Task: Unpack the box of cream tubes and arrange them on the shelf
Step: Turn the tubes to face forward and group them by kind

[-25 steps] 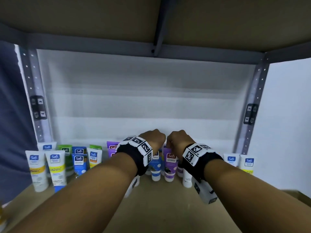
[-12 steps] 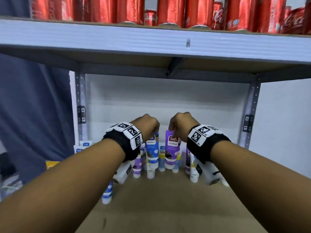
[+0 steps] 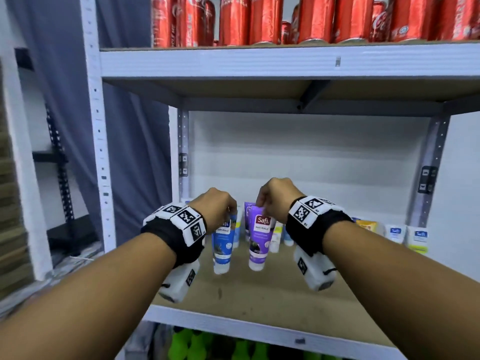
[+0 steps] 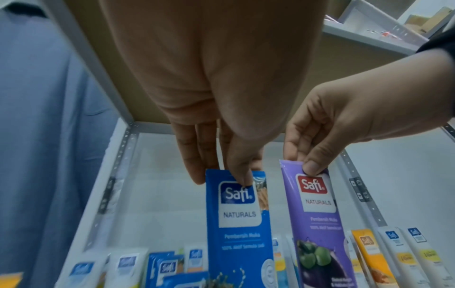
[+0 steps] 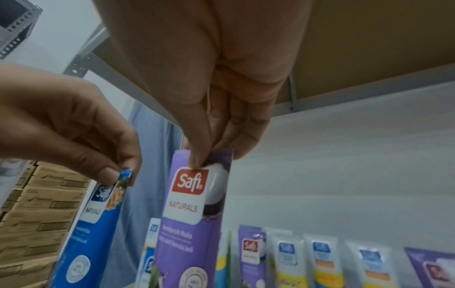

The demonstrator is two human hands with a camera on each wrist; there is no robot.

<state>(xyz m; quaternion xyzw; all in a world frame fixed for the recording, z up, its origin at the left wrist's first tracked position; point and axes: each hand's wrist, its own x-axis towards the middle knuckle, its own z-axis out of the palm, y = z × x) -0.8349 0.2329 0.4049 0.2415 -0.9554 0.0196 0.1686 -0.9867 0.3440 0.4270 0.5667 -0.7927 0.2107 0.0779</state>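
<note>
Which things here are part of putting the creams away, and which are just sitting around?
For the job:
blue Safi tube, in the left hand
purple Safi tube, in the right hand
shelf

Just there:
red cans
cardboard boxes

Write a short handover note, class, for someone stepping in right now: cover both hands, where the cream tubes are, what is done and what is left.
Left hand: pinches the top edge of the blue tube, which hangs cap down.
Right hand: pinches the top edge of the purple tube, also cap down.
Both tubes are over the middle of the shelf, in front of the tubes in the back row; whether their caps touch the board is unclear.
Done: a row of tubes stands along the back wall.
Left: set these two down upright, likely in front of that row. The box is out of view, so the remaining count is unknown.
</note>
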